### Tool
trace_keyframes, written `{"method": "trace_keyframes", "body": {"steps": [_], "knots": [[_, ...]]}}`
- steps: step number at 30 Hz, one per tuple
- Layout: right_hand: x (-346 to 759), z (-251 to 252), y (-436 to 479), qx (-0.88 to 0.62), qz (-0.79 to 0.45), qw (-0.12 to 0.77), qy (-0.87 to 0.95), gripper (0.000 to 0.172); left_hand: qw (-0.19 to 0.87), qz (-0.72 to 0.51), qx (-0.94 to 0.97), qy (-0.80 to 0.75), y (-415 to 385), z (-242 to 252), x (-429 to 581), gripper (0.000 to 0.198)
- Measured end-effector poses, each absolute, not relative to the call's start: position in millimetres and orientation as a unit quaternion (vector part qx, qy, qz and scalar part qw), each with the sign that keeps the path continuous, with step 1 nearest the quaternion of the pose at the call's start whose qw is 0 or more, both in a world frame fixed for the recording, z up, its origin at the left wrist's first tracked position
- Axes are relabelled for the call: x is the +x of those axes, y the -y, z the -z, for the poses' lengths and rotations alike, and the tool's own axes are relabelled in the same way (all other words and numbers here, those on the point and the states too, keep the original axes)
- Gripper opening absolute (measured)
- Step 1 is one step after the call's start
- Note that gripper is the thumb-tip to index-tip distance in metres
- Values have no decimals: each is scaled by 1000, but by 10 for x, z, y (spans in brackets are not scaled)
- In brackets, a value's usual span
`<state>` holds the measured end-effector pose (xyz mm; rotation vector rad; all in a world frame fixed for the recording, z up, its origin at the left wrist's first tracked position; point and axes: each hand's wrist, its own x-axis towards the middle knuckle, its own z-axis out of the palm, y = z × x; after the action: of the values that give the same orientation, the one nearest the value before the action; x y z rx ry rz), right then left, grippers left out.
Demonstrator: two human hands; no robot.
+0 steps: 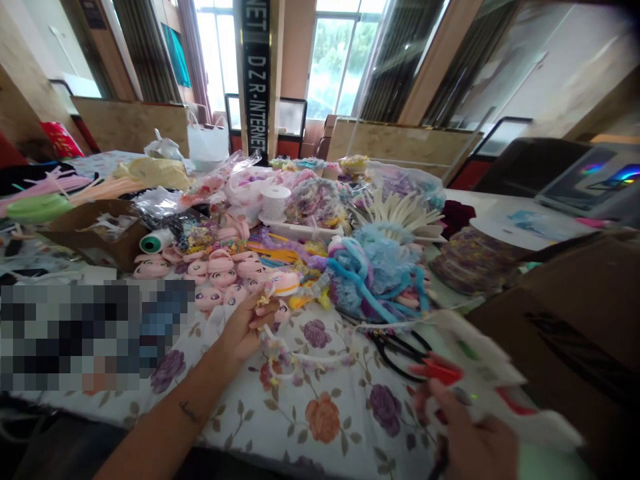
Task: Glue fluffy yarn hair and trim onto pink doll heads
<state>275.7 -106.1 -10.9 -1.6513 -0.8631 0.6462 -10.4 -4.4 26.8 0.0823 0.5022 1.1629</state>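
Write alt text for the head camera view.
A person's left hand holds a flower-trimmed headband while the right hand grips a blurred white glue gun. Pink doll faces, scissors and craft trims crowd the floral tablecloth.

I count one white glue gun with a red trigger; one thin white flower-trimmed hairband; one pair of black-handled scissors. One white ribbon spool and one green thread spool; the pink plastic doll faces overlap, roughly a dozen.
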Motion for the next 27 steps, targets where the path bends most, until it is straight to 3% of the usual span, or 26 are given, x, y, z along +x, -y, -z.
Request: {"method": "trace_keyframes", "body": {"steps": [2, 9, 14, 21, 27], "knots": [[2357, 70, 1055, -664, -381, 524, 373, 31, 802, -538, 35, -257, 55, -287, -79, 37], [1577, 72, 970, -556, -582, 467, 366, 48, 785, -555, 55, -270, 58, -318, -81, 28], [1494, 99, 942, -605, -567, 444, 340, 51, 783, -554, 72, -273, 47, -280, -108, 13], [1472, 198, 1014, -566, -547, 470, 399, 51, 777, -564, 70, -271, 45, -257, -113, 20], [1482, 176, 996, -561, -536, 462, 430, 40, 772, -560, 58, -294, 66, -287, -86, 21]]}}
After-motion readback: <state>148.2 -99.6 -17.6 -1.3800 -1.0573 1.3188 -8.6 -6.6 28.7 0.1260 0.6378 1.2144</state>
